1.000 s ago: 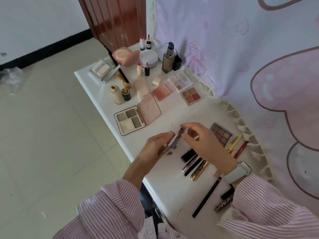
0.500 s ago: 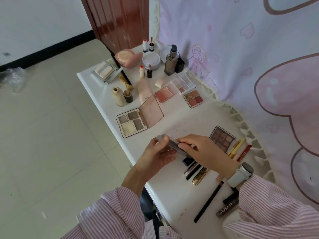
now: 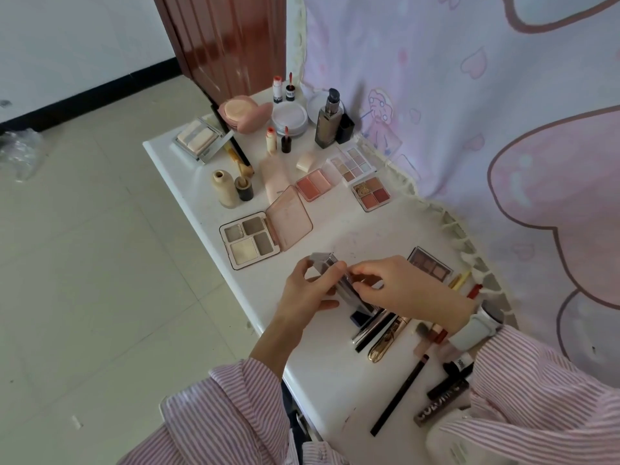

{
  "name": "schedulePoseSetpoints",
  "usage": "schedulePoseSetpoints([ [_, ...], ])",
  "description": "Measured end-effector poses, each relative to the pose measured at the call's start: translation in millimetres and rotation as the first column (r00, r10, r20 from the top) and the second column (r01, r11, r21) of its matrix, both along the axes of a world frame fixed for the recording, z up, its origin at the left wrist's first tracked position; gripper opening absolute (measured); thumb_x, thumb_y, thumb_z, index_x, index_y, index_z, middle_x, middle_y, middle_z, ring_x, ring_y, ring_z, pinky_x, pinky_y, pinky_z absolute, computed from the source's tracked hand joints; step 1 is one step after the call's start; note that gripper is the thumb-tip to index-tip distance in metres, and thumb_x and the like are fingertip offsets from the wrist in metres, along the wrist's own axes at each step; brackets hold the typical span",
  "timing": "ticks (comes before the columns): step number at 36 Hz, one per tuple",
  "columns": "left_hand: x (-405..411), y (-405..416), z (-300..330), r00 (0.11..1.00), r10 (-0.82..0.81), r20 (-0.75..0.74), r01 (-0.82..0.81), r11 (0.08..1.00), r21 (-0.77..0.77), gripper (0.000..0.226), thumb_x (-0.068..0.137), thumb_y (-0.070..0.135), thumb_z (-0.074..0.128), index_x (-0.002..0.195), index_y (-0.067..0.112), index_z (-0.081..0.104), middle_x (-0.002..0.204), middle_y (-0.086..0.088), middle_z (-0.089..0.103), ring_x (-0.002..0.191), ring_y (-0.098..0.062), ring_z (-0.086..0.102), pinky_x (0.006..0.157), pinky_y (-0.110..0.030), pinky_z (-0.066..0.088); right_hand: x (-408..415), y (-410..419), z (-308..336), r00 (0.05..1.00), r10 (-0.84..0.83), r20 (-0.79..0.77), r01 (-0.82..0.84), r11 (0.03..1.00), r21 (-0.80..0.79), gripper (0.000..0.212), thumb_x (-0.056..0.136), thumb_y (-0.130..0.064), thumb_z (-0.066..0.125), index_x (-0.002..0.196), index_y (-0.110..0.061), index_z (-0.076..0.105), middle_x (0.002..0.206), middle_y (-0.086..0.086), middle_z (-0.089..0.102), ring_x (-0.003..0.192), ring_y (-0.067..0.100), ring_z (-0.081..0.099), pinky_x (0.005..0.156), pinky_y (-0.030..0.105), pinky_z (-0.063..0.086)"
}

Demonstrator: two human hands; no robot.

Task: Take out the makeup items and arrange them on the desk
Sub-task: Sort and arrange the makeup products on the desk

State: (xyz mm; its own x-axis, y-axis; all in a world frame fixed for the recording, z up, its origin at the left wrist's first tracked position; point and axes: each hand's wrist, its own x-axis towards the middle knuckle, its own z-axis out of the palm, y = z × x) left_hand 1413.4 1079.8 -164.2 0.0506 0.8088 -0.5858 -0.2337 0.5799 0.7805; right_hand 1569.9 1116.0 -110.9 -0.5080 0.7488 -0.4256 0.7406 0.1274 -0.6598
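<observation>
Over the white desk (image 3: 188, 176) both hands work on one silver-grey rectangular makeup case (image 3: 327, 265). My left hand (image 3: 307, 292) grips its upper end from the left. My right hand (image 3: 407, 290) pinches its lower part from the right with thumb and fingertips. The case is tilted, and its lower end is hidden between the fingers. Just below the hands lie a dark blue lipstick (image 3: 359, 315), a gold tube (image 3: 385, 340) and a long black pencil (image 3: 399, 396).
An open four-pan palette (image 3: 250, 241) lies above the hands, a brown eyeshadow palette (image 3: 429, 265) to the right. Blush pans, a foundation bottle (image 3: 328, 122), compacts and small bottles fill the far end. A pink curtain (image 3: 469, 95) hangs along the right edge. Tiled floor lies left.
The case has swung from pointing up-right to pointing up-left. My left hand has shifted up to its top end while my right hand stays on its lower part.
</observation>
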Motion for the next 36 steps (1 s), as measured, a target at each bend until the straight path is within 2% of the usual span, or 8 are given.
schedulePoseSetpoints([
  [5, 5.4, 6.6, 2.2, 0.998, -0.04, -0.054, 0.042, 0.998, 0.042, 0.054, 0.079, 0.04, 0.068, 0.124, 0.017, 0.048, 0.096, -0.002, 0.064, 0.087, -0.013, 0.063, 0.065, -0.025, 0.056, 4.8, 1.3, -0.9, 1.0, -0.017, 0.007, 0.017, 1.0, -0.006, 0.024, 0.091, -0.016, 0.049, 0.113, -0.016, 0.061, 0.1, 0.002, 0.069, 0.091, 0.015, 0.064, 0.086, 0.035, 0.052],
  [9, 10.4, 12.4, 4.3, 0.996, -0.052, -0.07, 0.055, 0.997, 0.052, 0.05, 0.08, 0.041, 0.068, 0.121, 0.02, 0.049, 0.096, 0.0, 0.063, 0.087, -0.012, 0.062, 0.064, -0.025, 0.057, 5.8, 3.4, -0.5, 0.999, -0.032, 0.028, 0.032, 0.999, 0.015, 0.024, 0.091, -0.014, 0.049, 0.112, -0.013, 0.058, 0.097, 0.001, 0.068, 0.088, 0.012, 0.063, 0.084, 0.03, 0.053],
  [14, 12.4, 16.7, 5.7, 0.992, -0.093, -0.087, 0.099, 0.993, 0.068, 0.043, 0.081, 0.041, 0.066, 0.118, 0.024, 0.049, 0.098, 0.0, 0.061, 0.089, -0.014, 0.061, 0.064, -0.025, 0.056, 13.7, 10.5, -2.8, 0.993, -0.076, 0.085, 0.072, 0.996, 0.048, 0.018, 0.09, -0.014, 0.046, 0.105, -0.014, 0.056, 0.088, 0.008, 0.065, 0.08, 0.023, 0.062, 0.074, 0.034, 0.054],
  [18, 12.1, 15.7, 4.2, 0.992, -0.122, -0.02, 0.122, 0.991, 0.052, 0.04, 0.084, 0.042, 0.061, 0.118, 0.024, 0.051, 0.102, -0.005, 0.062, 0.092, -0.017, 0.061, 0.066, -0.025, 0.056, 21.2, 15.5, -3.0, 0.994, -0.099, 0.051, 0.097, 0.995, 0.03, 0.02, 0.091, -0.016, 0.045, 0.104, -0.024, 0.058, 0.088, 0.002, 0.066, 0.072, 0.017, 0.061, 0.069, 0.03, 0.052],
  [22, 13.2, 14.8, 0.9, 0.989, -0.132, 0.064, 0.129, 0.99, 0.051, 0.038, 0.091, 0.043, 0.049, 0.119, 0.019, 0.057, 0.11, -0.01, 0.065, 0.102, -0.023, 0.061, 0.077, -0.029, 0.055, 23.9, 19.2, -5.4, 0.987, -0.128, 0.093, 0.123, 0.991, 0.059, 0.022, 0.094, -0.019, 0.042, 0.108, -0.018, 0.059, 0.079, -0.005, 0.063, 0.063, 0.01, 0.055, 0.061, 0.024, 0.047],
  [27, 17.5, 18.5, 0.5, 0.986, -0.136, 0.095, 0.129, 0.989, 0.072, 0.036, 0.096, 0.043, 0.038, 0.119, 0.021, 0.056, 0.104, -0.002, 0.069, 0.093, -0.014, 0.067, 0.084, -0.033, 0.053, 20.8, 15.6, -6.2, 0.989, -0.068, 0.134, 0.058, 0.996, 0.073, 0.037, 0.092, -0.042, 0.046, 0.122, -0.022, 0.053, 0.1, -0.008, 0.066, 0.088, 0.006, 0.062, 0.08, 0.025, 0.052],
  [31, 20.6, 20.5, 0.3, 0.979, -0.134, 0.151, 0.124, 0.989, 0.076, 0.034, 0.096, 0.046, 0.032, 0.11, 0.026, 0.055, 0.105, -0.004, 0.068, 0.091, -0.011, 0.068, 0.078, -0.031, 0.055, 22.2, 15.0, -10.1, 0.986, -0.071, 0.148, 0.057, 0.994, 0.098, 0.039, 0.091, -0.037, 0.047, 0.128, -0.022, 0.05, 0.114, -0.008, 0.062, 0.095, 0.007, 0.06, 0.085, 0.026, 0.05],
  [36, 24.1, 20.7, -1.7, 0.987, -0.112, 0.116, 0.1, 0.99, 0.102, 0.041, 0.097, 0.045, 0.027, 0.118, 0.024, 0.056, 0.1, -0.004, 0.068, 0.089, -0.012, 0.067, 0.076, -0.028, 0.054, 23.5, 16.8, -14.0, 0.983, -0.12, 0.14, 0.1, 0.985, 0.143, 0.014, 0.094, -0.023, 0.042, 0.101, -0.019, 0.053, 0.083, -0.003, 0.064, 0.072, 0.015, 0.062, 0.063, 0.027, 0.05],
])
